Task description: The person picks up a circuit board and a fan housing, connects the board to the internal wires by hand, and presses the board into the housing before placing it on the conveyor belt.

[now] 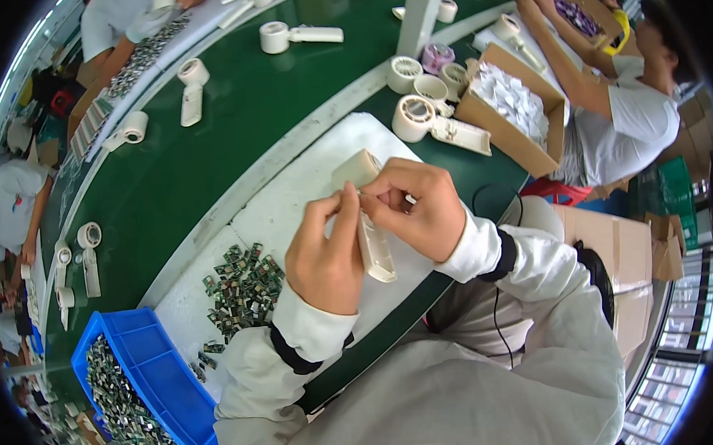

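Note:
A cream handheld fan casing point(376, 250) lies tilted on the white foam board point(360, 134), its round head point(358, 168) pointing away from me. The handle is an open shell. My left hand point(322, 260) is closed beside the handle, thumb and fingertips pinched at the fan's neck. My right hand point(424, 207) meets it there from the right, also in a pinch. Whatever sits between the fingertips is too small and hidden to make out. Left of my left hand, small green circuit boards point(243, 289) are heaped on the foam.
A blue bin point(163, 370) full of circuit boards stands at lower left. Several cream fans, one a finished-looking fan point(412, 118), lie on the green conveyor point(232, 148) and to the right. A cardboard box point(522, 153) holds white pieces. Co-workers sit across and at right.

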`<move>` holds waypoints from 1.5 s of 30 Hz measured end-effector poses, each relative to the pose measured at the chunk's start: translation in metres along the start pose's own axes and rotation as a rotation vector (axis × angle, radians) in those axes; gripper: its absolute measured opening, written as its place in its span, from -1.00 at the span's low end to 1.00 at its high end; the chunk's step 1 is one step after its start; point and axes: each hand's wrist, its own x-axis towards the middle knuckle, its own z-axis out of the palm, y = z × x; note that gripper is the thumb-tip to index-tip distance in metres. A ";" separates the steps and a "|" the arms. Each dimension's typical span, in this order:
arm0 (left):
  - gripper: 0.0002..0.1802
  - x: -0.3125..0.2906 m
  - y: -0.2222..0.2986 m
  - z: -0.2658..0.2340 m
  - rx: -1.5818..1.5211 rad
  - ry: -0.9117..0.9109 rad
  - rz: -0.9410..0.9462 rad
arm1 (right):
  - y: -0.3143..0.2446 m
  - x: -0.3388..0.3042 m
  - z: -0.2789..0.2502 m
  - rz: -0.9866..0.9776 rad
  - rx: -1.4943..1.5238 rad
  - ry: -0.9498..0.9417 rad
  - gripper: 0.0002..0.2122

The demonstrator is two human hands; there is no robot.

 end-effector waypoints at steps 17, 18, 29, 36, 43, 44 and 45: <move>-0.93 -0.001 -0.016 -0.073 0.440 -0.833 0.015 | -0.005 0.102 -0.033 0.112 0.076 -0.037 -0.73; -0.93 0.000 -0.019 -0.069 0.440 -0.823 0.004 | -0.007 0.120 -0.035 0.075 0.035 -0.031 -0.72; -0.88 -0.005 -0.028 -0.053 0.434 -0.875 -0.040 | -0.011 0.271 -0.015 0.122 0.047 0.043 -0.72; -0.88 -0.008 -0.036 -0.049 0.432 -0.821 0.041 | 0.007 0.290 -0.003 0.181 0.048 0.098 -0.73; -0.91 -0.009 -0.040 -0.039 0.436 -0.813 0.043 | 0.041 0.299 -0.031 0.222 -0.108 0.161 -0.77; -0.92 -0.010 -0.040 -0.039 0.441 -0.811 0.034 | 0.048 0.300 -0.034 0.234 -0.188 0.162 -0.77; -0.92 -0.009 -0.038 -0.041 0.440 -0.814 0.034 | 0.055 0.299 -0.041 0.237 -0.188 0.163 -0.77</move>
